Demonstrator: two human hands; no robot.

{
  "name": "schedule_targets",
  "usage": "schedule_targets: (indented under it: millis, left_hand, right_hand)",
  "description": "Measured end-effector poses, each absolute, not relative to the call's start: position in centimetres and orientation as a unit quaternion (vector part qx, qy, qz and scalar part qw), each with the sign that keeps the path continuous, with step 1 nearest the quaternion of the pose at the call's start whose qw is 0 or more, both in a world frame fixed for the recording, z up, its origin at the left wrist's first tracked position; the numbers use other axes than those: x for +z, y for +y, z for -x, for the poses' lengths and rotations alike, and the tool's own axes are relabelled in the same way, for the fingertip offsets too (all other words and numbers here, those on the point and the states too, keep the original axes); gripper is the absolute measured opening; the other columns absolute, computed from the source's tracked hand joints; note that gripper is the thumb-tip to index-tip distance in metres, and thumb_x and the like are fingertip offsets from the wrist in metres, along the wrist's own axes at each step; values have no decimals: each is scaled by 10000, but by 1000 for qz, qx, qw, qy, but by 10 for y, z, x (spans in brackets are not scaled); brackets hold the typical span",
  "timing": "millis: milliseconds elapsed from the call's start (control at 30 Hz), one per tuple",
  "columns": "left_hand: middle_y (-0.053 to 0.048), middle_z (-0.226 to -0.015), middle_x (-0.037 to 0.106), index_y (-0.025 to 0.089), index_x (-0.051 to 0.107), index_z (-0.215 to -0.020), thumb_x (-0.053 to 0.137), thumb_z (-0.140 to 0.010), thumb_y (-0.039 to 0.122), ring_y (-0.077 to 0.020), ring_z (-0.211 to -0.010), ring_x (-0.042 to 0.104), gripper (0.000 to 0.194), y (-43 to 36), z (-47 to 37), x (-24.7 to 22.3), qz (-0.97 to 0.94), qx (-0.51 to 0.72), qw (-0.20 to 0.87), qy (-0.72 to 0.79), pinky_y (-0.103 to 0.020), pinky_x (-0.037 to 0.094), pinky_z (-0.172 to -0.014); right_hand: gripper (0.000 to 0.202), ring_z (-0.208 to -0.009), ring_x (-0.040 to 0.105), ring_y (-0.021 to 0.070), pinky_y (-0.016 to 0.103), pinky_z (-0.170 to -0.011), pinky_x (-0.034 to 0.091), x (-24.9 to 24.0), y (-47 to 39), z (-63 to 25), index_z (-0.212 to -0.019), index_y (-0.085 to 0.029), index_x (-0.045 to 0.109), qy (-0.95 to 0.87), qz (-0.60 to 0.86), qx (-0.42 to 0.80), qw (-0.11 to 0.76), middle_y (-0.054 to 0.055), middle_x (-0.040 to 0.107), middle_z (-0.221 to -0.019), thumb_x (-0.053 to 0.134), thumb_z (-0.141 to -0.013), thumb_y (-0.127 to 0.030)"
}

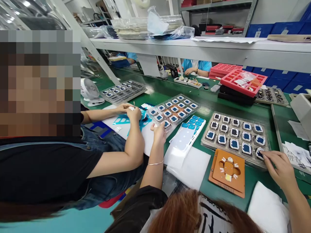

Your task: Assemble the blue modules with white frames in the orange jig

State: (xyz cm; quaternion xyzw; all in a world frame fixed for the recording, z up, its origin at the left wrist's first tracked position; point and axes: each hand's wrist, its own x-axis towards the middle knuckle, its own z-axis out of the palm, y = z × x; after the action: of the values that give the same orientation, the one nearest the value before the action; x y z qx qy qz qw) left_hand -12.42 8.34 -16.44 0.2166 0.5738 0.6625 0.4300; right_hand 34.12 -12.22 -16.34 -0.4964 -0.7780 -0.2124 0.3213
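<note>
My left hand [159,133] is closed at the near left edge of a clear tray [194,103] of white-framed pieces. Its fingertips are pinched around a tiny pale thing that I cannot make out. My right hand [279,166] is at the near right corner of a second clear tray [206,141]. Its fingertips grip a white-framed dark blue piece [259,153] that sits at that corner. Below this tray lies an orange fixture plate [228,174] with a shaped recess. Blue adhesive stickers on a white sheet [186,134] lie between the trays.
A co-worker's hands [131,111] work over blue sheeting on the left. Another tray [136,89] and a small white fan [89,92] stand behind. Red trays [243,81] are stacked at the back right. A white cloth [266,207] lies near me. A white shelf [206,48] spans above the bench.
</note>
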Motion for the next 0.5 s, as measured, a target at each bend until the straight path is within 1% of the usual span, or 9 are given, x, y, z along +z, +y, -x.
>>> schedule_targets:
  millis: [100, 167, 200, 233, 300, 367, 400, 433, 500]
  left_hand:
    - [-108, -1367, 467, 318, 228, -1330, 634, -848, 275, -200, -1118, 612, 631, 67, 128, -162, -275, 622, 369, 634, -371, 587, -835]
    - [-152, -1435, 374, 270, 257, -1329, 634, -836, 315, -244, -1261, 506, 622, 50, 129, -160, -336, 581, 312, 673, -406, 537, -932]
    - [-159, -1442, 363, 243, 315, -1304, 639, -826, 334, -267, -1309, 453, 585, 41, 129, -159, -374, 554, 285, 687, -424, 498, -987]
    - [-155, -1417, 396, 220, 397, -1249, 643, -817, 355, -287, -1327, 425, 515, 31, 127, -159, -415, 522, 264, 697, -437, 457, -1031]
    - [-130, -1250, 553, 193, 554, -1051, 645, -807, 407, -313, -1260, 481, 337, 17, 121, -159, -501, 441, 247, 702, -446, 414, -1058]
    - [-113, -1074, 648, 183, 620, -899, 674, -779, 453, -330, -1152, 555, 301, 10, 111, -159, -570, 352, 247, 700, -457, 416, -1035]
    - [-118, -1058, 666, 179, 639, -896, 702, -754, 466, -345, -1139, 559, 327, 9, 106, -160, -593, 312, 244, 701, -471, 414, -1026]
    - [-132, -1097, 671, 176, 652, -945, 733, -725, 475, -367, -1162, 542, 380, 11, 100, -160, -610, 277, 237, 703, -496, 405, -1024]
    - [-174, -1238, 633, 171, 631, -1118, 774, -689, 492, -418, -1241, 470, 555, 17, 89, -160, -629, 222, 217, 713, -571, 364, -1029]
  right_hand:
    - [169, -858, 607, 248, 378, -788, 504, -163, -122, -341, -1065, -160, 654, -780, 492, -216, 321, 95, 718, -906, 559, -926, -144]
    - [167, -858, 607, 250, 380, -788, 503, -163, -122, -341, -1062, -160, 655, -781, 492, -218, 317, 96, 717, -904, 553, -930, -152]
    - [165, -857, 609, 252, 382, -787, 502, -163, -122, -341, -1058, -158, 657, -781, 493, -218, 314, 97, 717, -903, 549, -934, -159]
    - [164, -854, 611, 253, 385, -785, 500, -163, -122, -341, -1052, -157, 661, -782, 494, -219, 311, 97, 718, -899, 544, -937, -167]
    - [168, -848, 615, 256, 388, -779, 497, -163, -122, -341, -1040, -159, 668, -782, 496, -218, 309, 95, 719, -888, 533, -943, -182]
    - [176, -840, 617, 258, 388, -768, 496, -163, -122, -340, -1035, -163, 674, -782, 496, -218, 310, 91, 718, -874, 525, -946, -190]
    - [179, -838, 617, 259, 388, -764, 497, -163, -122, -340, -1034, -162, 675, -782, 494, -219, 310, 92, 717, -870, 523, -946, -189]
    - [178, -836, 616, 260, 388, -763, 498, -162, -122, -340, -1033, -160, 676, -783, 493, -220, 310, 94, 716, -870, 524, -944, -186]
    - [172, -836, 615, 259, 385, -762, 500, -162, -122, -339, -1033, -150, 676, -783, 489, -225, 310, 100, 716, -871, 535, -936, -171]
